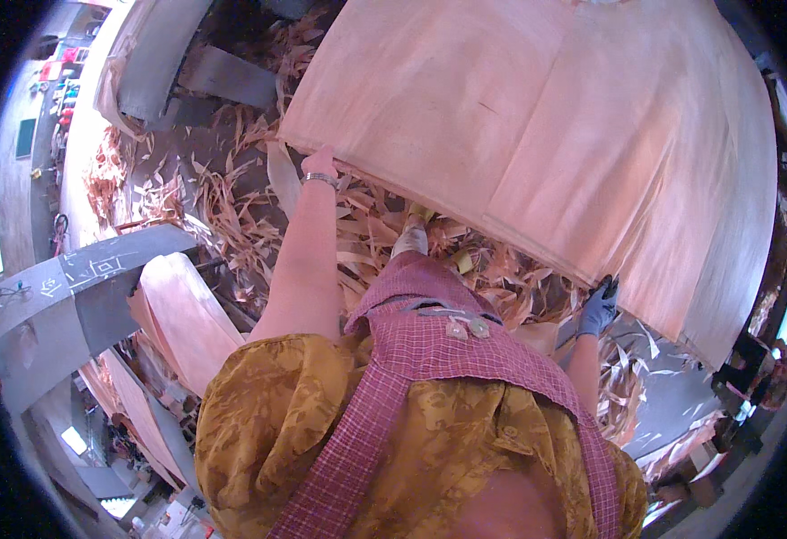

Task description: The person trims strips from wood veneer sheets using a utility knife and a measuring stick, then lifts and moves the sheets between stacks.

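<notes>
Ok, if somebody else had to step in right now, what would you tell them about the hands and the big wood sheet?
Left hand: bare, with a bracelet at the wrist, gripping the near edge of the big thin wood sheet at its left corner.
Right hand: in a blue glove, holding the same edge far over to the right.
The sheet lies on top of a flat stack of sheets, spread out in front of the person.
Torn wood strips litter the floor around the feet, and a curved piece of sheet lies at the left.
Done: both hands have hold of the sheet.
Left: the sheet has not left the stack.
</notes>
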`<move>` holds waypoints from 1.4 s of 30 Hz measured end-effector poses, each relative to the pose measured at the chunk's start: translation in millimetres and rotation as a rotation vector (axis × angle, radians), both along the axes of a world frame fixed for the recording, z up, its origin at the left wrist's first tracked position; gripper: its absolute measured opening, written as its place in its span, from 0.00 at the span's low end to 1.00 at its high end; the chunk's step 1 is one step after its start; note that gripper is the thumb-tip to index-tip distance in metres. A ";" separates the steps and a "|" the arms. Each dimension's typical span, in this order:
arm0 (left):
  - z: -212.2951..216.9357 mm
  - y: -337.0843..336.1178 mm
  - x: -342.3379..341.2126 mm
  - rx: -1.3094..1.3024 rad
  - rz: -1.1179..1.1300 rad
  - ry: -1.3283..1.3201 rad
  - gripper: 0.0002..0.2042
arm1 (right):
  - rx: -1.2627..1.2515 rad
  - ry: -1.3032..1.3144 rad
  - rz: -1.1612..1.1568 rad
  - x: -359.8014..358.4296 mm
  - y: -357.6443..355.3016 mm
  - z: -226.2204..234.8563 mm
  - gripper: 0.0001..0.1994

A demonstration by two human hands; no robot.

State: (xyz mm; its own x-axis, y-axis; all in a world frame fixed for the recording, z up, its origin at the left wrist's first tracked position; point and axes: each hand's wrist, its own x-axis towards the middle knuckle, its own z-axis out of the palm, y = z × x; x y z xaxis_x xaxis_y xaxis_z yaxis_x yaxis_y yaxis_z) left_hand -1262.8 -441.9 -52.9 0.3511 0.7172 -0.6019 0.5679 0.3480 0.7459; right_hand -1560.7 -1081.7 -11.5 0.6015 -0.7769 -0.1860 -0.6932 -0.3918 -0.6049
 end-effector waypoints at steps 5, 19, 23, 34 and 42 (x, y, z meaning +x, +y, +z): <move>-8.3 7.0 0.5 -0.038 -0.223 0.085 0.11 | -0.060 -0.021 0.047 5.5 14.9 27.6 0.23; 115.0 -200.1 -72.4 1.197 -1.644 -0.181 0.28 | -0.338 -0.038 0.004 -72.4 22.8 -3.0 0.12; 122.4 -203.6 -57.0 1.137 -1.757 -0.052 0.29 | -0.204 0.020 -0.068 -53.8 43.2 -1.0 0.12; 116.6 -208.5 -40.5 1.156 -1.947 0.014 0.28 | -0.225 0.165 -0.038 -44.3 78.3 57.6 0.16; 114.6 -212.4 -37.5 1.097 -2.004 0.091 0.27 | -0.226 0.087 -0.030 -15.1 91.0 59.8 0.14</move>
